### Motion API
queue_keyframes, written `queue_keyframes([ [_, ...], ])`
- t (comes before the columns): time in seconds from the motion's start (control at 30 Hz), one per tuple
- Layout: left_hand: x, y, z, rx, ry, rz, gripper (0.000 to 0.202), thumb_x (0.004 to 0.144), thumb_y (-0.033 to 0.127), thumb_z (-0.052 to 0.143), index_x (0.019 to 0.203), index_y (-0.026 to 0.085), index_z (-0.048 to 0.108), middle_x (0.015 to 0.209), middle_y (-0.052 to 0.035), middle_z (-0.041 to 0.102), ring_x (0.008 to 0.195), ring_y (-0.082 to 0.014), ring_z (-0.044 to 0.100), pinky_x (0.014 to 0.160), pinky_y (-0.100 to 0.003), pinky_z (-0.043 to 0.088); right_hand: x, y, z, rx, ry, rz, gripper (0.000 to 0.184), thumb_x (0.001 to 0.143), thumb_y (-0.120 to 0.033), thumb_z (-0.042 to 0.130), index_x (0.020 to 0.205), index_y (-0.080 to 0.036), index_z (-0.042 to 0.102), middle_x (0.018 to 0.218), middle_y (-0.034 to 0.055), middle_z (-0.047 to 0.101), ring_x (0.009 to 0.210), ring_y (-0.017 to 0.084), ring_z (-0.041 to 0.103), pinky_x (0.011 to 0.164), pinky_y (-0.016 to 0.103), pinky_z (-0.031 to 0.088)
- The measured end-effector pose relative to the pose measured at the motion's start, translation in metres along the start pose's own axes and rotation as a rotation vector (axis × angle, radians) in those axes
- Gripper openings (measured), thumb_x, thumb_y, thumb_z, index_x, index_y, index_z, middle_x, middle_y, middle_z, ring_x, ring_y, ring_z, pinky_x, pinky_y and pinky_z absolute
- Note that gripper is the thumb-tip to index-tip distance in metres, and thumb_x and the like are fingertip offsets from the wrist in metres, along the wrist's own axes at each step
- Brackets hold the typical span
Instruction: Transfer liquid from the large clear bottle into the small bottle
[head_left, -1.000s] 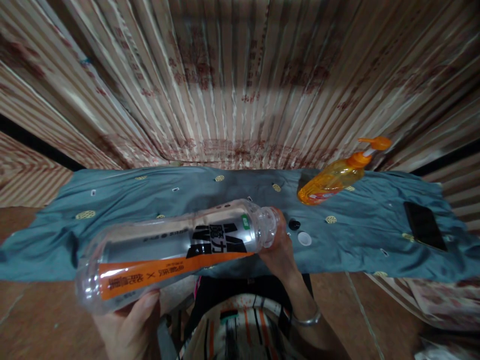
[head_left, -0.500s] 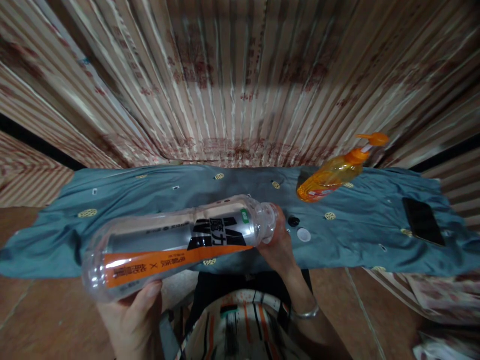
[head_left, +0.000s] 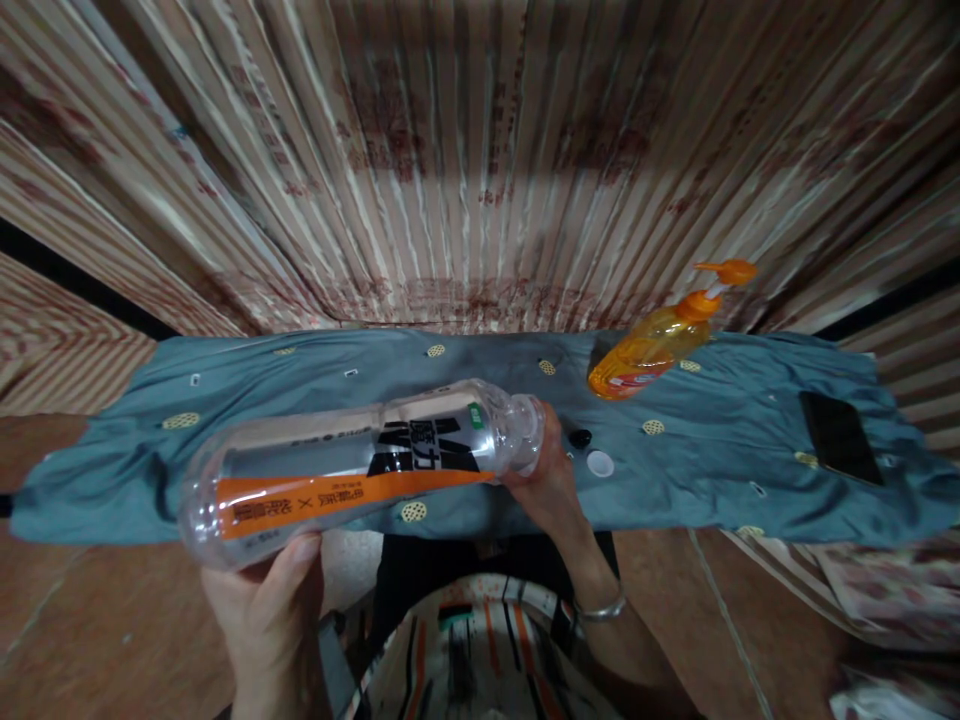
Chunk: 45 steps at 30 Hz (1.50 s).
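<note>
A large clear plastic bottle (head_left: 352, 470) with a silver, black and orange label lies sideways in the air above the cloth. My left hand (head_left: 274, 600) supports its base end from below, thumb pressed against the side and the other fingers hidden behind it. At the neck end, my right hand (head_left: 551, 480) is closed round the bottle; most of its fingers are out of sight. Just right of that hand, a small black cap (head_left: 580, 439) and a white round lid (head_left: 600, 463) rest on the cloth.
A blue-green cloth with pineapple prints (head_left: 480, 350) covers the narrow table. A pump bottle of orange liquid (head_left: 649, 345) stands at the back right. A black phone (head_left: 840, 437) lies at the far right. Striped curtains (head_left: 480, 180) hang behind the table.
Both hands still hold the bottle, which appears slightly higher at its base end and more level. The whole view has shifted slightly, so the table things appear a little further left.
</note>
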<state>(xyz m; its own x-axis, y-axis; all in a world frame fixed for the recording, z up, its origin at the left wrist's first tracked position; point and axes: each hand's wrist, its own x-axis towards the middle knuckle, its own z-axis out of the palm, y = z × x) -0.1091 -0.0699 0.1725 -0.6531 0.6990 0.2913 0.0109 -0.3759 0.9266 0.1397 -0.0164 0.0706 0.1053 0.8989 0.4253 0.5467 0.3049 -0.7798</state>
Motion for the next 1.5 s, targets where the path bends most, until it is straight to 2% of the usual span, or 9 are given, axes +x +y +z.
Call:
queue_keyframes([
  [0.13, 0.0, 0.0, 0.0, 0.012, 0.017, 0.011, 0.047, 0.049, 0.029, 0.102, 0.089, 0.019, 0.081, 0.076, 0.0022, 0.076, 0.072, -0.0153, 0.071, 0.073, -0.025, 0.063, 0.0, 0.001, -0.001, -0.009, -0.019, 0.009, 0.088, 0.093, -0.053, 0.077, 0.164, -0.024, 0.033, 0.144, 0.0169, 0.07, 0.126, 0.037, 0.076, 0.102, 0.057, 0.068],
  [0.4, -0.001, 0.0, 0.003, -0.024, -0.022, 0.026, 0.044, 0.053, 0.038, 0.104, 0.088, 0.022, 0.083, 0.074, 0.0017, 0.077, 0.071, -0.015, 0.073, 0.076, -0.022, 0.065, 0.0, 0.004, -0.001, -0.015, -0.024, -0.019, 0.089, 0.095, -0.057, 0.074, 0.163, -0.018, 0.033, 0.148, 0.0225, 0.067, 0.128, 0.041, 0.074, 0.102, 0.061, 0.067],
  [0.67, 0.001, -0.001, 0.003, -0.03, -0.036, 0.033, 0.041, 0.052, 0.039, 0.105, 0.082, 0.024, 0.082, 0.073, 0.0026, 0.078, 0.065, -0.0143, 0.072, 0.07, -0.024, 0.066, 0.001, 0.007, -0.006, -0.019, -0.08, -0.029, 0.102, 0.088, -0.05, 0.084, 0.167, -0.018, 0.028, 0.155, 0.0225, 0.061, 0.136, 0.04, 0.069, 0.108, 0.058, 0.064],
  [0.73, 0.001, 0.0, 0.002, -0.022, -0.038, 0.034, 0.044, 0.052, 0.042, 0.105, 0.087, 0.027, 0.083, 0.074, 0.0018, 0.078, 0.064, -0.0164, 0.072, 0.069, -0.028, 0.067, 0.002, 0.007, -0.006, -0.018, -0.086, -0.036, 0.101, 0.089, -0.049, 0.083, 0.167, -0.018, 0.028, 0.156, 0.0224, 0.06, 0.138, 0.039, 0.069, 0.11, 0.057, 0.063],
  [0.83, 0.0, 0.001, 0.001, 0.025, -0.045, 0.023, 0.048, 0.057, 0.054, 0.103, 0.096, 0.033, 0.084, 0.08, -0.0022, 0.08, 0.069, -0.024, 0.075, 0.073, -0.043, 0.072, 0.002, 0.005, -0.007, -0.016, -0.091, -0.03, 0.098, 0.092, -0.049, 0.08, 0.167, -0.018, 0.027, 0.156, 0.0225, 0.061, 0.136, 0.039, 0.069, 0.108, 0.058, 0.064],
  [0.97, -0.001, 0.001, 0.001, 0.078, -0.061, 0.021, 0.046, 0.059, 0.063, 0.099, 0.094, 0.038, 0.083, 0.088, -0.007, 0.081, 0.08, -0.0326, 0.079, 0.084, -0.058, 0.073, 0.002, 0.003, -0.007, -0.01, -0.093, -0.012, 0.094, 0.093, -0.05, 0.078, 0.167, -0.021, 0.027, 0.154, 0.0204, 0.062, 0.134, 0.038, 0.071, 0.107, 0.057, 0.065],
  [1.3, -0.001, -0.001, 0.001, 0.095, -0.013, -0.017, 0.059, 0.055, 0.067, 0.099, 0.105, 0.04, 0.082, 0.101, -0.0051, 0.081, 0.099, -0.0344, 0.079, 0.114, -0.063, 0.062, 0.005, -0.003, -0.011, 0.047, -0.128, 0.05, 0.09, 0.091, -0.046, 0.078, 0.164, -0.022, 0.032, 0.152, 0.0188, 0.064, 0.135, 0.037, 0.07, 0.111, 0.058, 0.063],
  [1.4, -0.001, 0.0, 0.001, 0.099, -0.009, -0.023, 0.06, 0.053, 0.068, 0.099, 0.104, 0.041, 0.081, 0.103, -0.0062, 0.08, 0.11, -0.038, 0.077, 0.118, -0.068, 0.058, 0.005, -0.004, -0.011, 0.05, -0.12, 0.047, 0.091, 0.093, -0.047, 0.078, 0.165, -0.017, 0.031, 0.154, 0.0224, 0.062, 0.136, 0.039, 0.069, 0.111, 0.062, 0.062],
  [1.5, -0.001, 0.001, 0.002, 0.1, -0.006, -0.03, 0.061, 0.053, 0.067, 0.1, 0.105, 0.042, 0.081, 0.103, -0.0056, 0.08, 0.109, -0.038, 0.076, 0.119, -0.069, 0.056, 0.004, -0.003, -0.011, 0.041, -0.114, 0.043, 0.093, 0.092, -0.046, 0.078, 0.166, -0.016, 0.03, 0.155, 0.0235, 0.061, 0.137, 0.04, 0.069, 0.11, 0.063, 0.062],
])
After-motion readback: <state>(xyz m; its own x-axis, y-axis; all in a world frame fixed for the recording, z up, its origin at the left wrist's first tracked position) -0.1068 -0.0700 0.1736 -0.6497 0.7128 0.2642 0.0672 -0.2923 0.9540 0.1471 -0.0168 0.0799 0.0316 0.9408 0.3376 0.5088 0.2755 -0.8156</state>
